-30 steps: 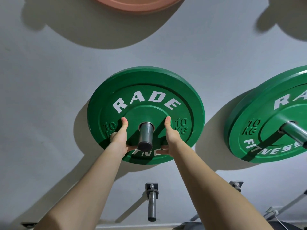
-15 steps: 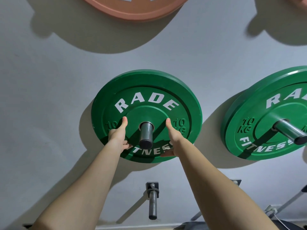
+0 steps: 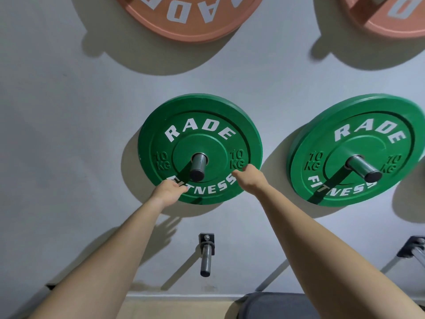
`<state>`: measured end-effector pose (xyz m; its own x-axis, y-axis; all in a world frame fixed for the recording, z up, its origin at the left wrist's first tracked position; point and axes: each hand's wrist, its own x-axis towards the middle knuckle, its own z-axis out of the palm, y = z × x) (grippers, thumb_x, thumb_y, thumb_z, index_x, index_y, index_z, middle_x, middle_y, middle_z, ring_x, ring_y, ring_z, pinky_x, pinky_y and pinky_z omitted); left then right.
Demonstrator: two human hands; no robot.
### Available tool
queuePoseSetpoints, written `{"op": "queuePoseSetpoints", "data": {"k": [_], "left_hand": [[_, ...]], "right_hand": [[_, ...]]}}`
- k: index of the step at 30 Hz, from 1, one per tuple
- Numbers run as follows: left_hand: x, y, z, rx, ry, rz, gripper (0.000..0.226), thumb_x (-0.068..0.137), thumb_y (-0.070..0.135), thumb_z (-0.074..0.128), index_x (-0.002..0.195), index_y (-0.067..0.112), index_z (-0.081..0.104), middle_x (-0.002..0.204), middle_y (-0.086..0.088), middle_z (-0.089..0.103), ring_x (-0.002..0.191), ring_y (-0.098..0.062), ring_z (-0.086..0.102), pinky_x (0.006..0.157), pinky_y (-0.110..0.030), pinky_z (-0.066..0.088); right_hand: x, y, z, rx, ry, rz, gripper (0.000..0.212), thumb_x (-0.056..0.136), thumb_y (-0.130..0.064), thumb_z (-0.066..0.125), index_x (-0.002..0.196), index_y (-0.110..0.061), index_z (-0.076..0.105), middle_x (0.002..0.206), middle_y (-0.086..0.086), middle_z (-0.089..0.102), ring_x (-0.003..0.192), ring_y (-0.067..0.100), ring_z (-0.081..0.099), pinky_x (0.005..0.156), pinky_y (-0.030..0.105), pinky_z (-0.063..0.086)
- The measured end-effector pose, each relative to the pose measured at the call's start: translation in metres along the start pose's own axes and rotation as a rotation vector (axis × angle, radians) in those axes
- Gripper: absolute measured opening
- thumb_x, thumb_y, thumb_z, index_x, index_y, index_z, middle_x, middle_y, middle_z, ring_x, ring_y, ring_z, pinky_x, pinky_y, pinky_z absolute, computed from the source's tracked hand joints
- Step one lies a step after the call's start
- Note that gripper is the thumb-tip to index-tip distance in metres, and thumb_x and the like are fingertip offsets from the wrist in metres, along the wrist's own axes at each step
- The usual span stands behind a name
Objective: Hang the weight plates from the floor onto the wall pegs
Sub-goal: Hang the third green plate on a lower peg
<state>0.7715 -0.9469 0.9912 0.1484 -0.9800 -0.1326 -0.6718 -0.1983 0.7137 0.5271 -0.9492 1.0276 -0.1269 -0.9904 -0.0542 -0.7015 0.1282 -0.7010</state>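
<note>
A green 10 kg plate marked RADE FITNESS hangs on a steel wall peg, flat against the grey wall. My left hand is at the plate's lower left edge with its fingers loosely bent over the lettering. My right hand is at the lower right, fingertips near the "10 KG" mark. Neither hand grips the plate. Whether the fingertips still touch the face is unclear.
A second green plate hangs on its own peg to the right. Two pink plates hang above. A bare peg sticks out below the middle plate, another bracket at far right. A dark grey plate lies on the floor.
Both hands have slid down from beside the peg, where the thumbs pressed the plate's face, to its lower rim and let go. The view has shifted upward; the plate stays on its peg.
</note>
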Motion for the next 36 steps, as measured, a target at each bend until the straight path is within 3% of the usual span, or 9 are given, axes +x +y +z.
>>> {"op": "queuePoseSetpoints", "data": {"k": [3, 4, 6, 10, 13, 17, 24, 31, 36], "left_hand": [[-0.022, 0.008, -0.009, 0.035, -0.013, 0.037, 0.04, 0.091, 0.041, 0.061, 0.067, 0.009, 0.055, 0.122, -0.014, 0.067, 0.121, -0.028, 0.057, 0.098, -0.037, 0.042], [-0.03, 0.011, -0.013, 0.047, -0.017, 0.054, 0.044, 0.09, 0.041, 0.062, 0.062, 0.008, 0.052, 0.115, -0.011, 0.07, 0.12, -0.027, 0.059, 0.097, -0.036, 0.043], [-0.046, 0.016, -0.02, 0.086, -0.011, 0.102, 0.047, 0.089, 0.04, 0.062, 0.055, 0.017, 0.039, 0.078, -0.005, 0.061, 0.101, -0.024, 0.064, 0.076, -0.032, 0.04], [-0.092, 0.018, -0.031, 0.148, -0.006, 0.197, 0.033, 0.087, 0.044, 0.06, 0.072, 0.019, 0.044, 0.087, 0.002, 0.05, 0.079, -0.02, 0.048, 0.069, -0.034, 0.033], [-0.127, 0.011, -0.033, 0.218, 0.015, 0.265, 0.031, 0.087, 0.048, 0.058, 0.084, 0.017, 0.055, 0.097, 0.006, 0.046, 0.085, -0.02, 0.046, 0.067, -0.033, 0.034], [-0.175, 0.009, -0.027, 0.22, 0.03, 0.319, 0.038, 0.089, 0.043, 0.058, 0.113, 0.014, 0.062, 0.109, 0.004, 0.055, 0.101, -0.024, 0.053, 0.079, -0.033, 0.041], [-0.234, 0.005, 0.021, 0.187, -0.078, 0.318, 0.071, 0.089, 0.047, 0.057, 0.148, 0.013, 0.034, 0.14, -0.01, 0.052, 0.117, -0.03, 0.052, 0.088, -0.038, 0.045], [-0.297, -0.006, 0.129, 0.229, -0.224, 0.263, 0.08, 0.086, 0.05, 0.052, 0.153, 0.019, 0.022, 0.14, -0.008, 0.051, 0.106, -0.031, 0.059, 0.093, -0.044, 0.05], [-0.354, -0.013, 0.237, 0.256, -0.265, 0.291, 0.08, 0.094, 0.041, 0.054, 0.156, 0.018, 0.008, 0.141, -0.013, 0.051, 0.117, -0.036, 0.054, 0.083, -0.038, 0.043]], "right_hand": [[-0.023, 0.001, -0.013, -0.035, 0.019, -0.024, 0.029, 0.093, -0.028, 0.05, 0.071, -0.017, 0.034, 0.064, 0.001, 0.035, 0.058, 0.017, 0.032, 0.056, 0.031, 0.028], [-0.034, 0.001, -0.017, -0.049, 0.024, -0.028, 0.029, 0.093, -0.029, 0.051, 0.072, -0.016, 0.035, 0.065, 0.001, 0.035, 0.058, 0.017, 0.031, 0.056, 0.031, 0.028], [-0.054, 0.001, -0.024, -0.061, 0.044, -0.03, 0.025, 0.094, -0.031, 0.051, 0.079, -0.012, 0.045, 0.069, 0.003, 0.043, 0.06, 0.017, 0.037, 0.057, 0.031, 0.032], [-0.108, 0.002, -0.036, -0.12, 0.126, -0.023, 0.03, 0.096, -0.034, 0.05, 0.11, -0.008, 0.044, 0.081, 0.003, 0.051, 0.07, 0.017, 0.05, 0.063, 0.033, 0.043], [-0.147, 0.007, -0.037, -0.232, 0.188, -0.016, 0.045, 0.095, -0.039, 0.05, 0.126, -0.007, 0.043, 0.099, 0.009, 0.057, 0.083, 0.024, 0.059, 0.069, 0.037, 0.051], [-0.194, 0.016, -0.038, -0.349, 0.221, -0.024, 0.05, 0.094, -0.043, 0.051, 0.129, -0.008, 0.045, 0.12, 0.014, 0.053, 0.1, 0.033, 0.058, 0.082, 0.044, 0.052], [-0.272, 0.056, -0.043, -0.496, 0.216, 0.003, 0.051, 0.093, -0.045, 0.053, 0.131, -0.012, 0.044, 0.125, 0.013, 0.049, 0.107, 0.035, 0.053, 0.082, 0.044, 0.049], [-0.343, 0.163, -0.036, -0.525, 0.182, 0.057, 0.046, 0.092, -0.039, 0.054, 0.128, -0.011, 0.046, 0.131, 0.013, 0.043, 0.109, 0.038, 0.052, 0.082, 0.043, 0.046], [-0.4, 0.276, -0.037, -0.523, 0.15, 0.109, 0.053, 0.093, -0.035, 0.056, 0.138, -0.011, 0.044, 0.14, 0.014, 0.037, 0.112, 0.04, 0.053, 0.082, 0.044, 0.048]]}}
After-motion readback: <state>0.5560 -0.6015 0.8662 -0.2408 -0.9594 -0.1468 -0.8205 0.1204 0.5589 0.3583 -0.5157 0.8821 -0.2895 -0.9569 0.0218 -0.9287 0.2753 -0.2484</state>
